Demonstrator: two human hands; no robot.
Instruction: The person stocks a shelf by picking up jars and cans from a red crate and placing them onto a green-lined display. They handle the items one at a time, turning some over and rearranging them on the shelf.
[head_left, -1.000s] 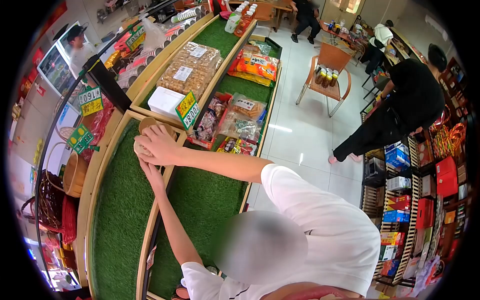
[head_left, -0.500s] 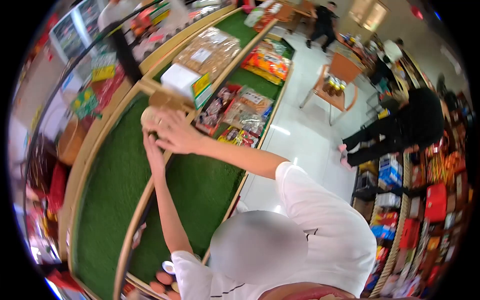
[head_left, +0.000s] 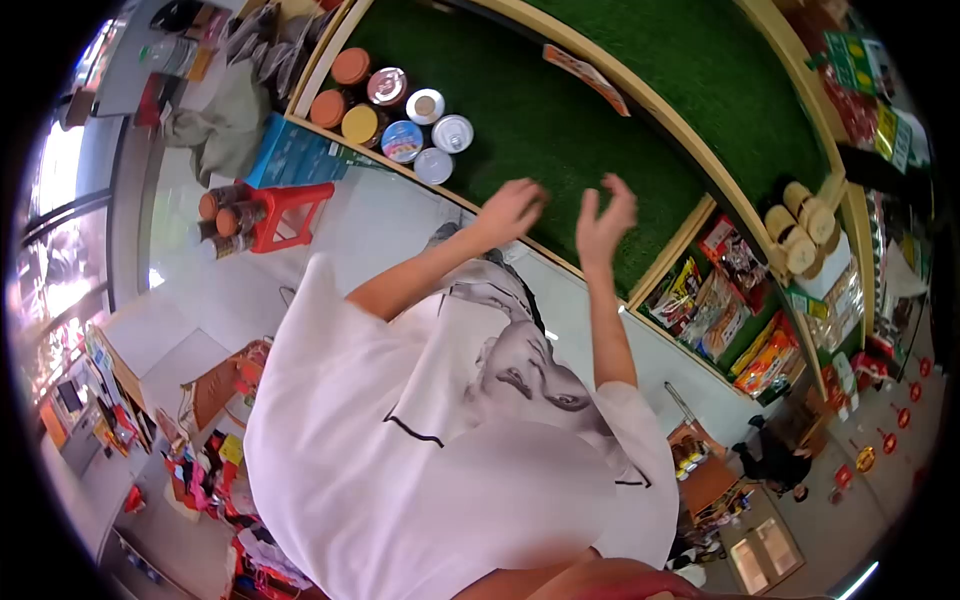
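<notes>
My left hand (head_left: 512,210) hovers over the front edge of the green turf shelf (head_left: 560,120), empty, with loosely curled fingers. My right hand (head_left: 604,214) is raised beside it, fingers spread and holding nothing. Both hands are apart from any goods. Several round wooden boxes (head_left: 797,228) lie on the wooden divider far to the right, well out of reach of my right hand. A cluster of round tins and jars (head_left: 400,110) stands on the turf to the left of my left hand.
Bagged snacks (head_left: 722,300) fill the lower shelf at the right. A red stool (head_left: 288,208) with jars beside it and a blue carton (head_left: 295,158) stand on the white floor at the left. A person crouches by a chair at the lower right (head_left: 780,462).
Both hands have let go of the round wooden box and pulled back over the lower turf shelf. The view has swung round sharply; the boxes now lie far right.
</notes>
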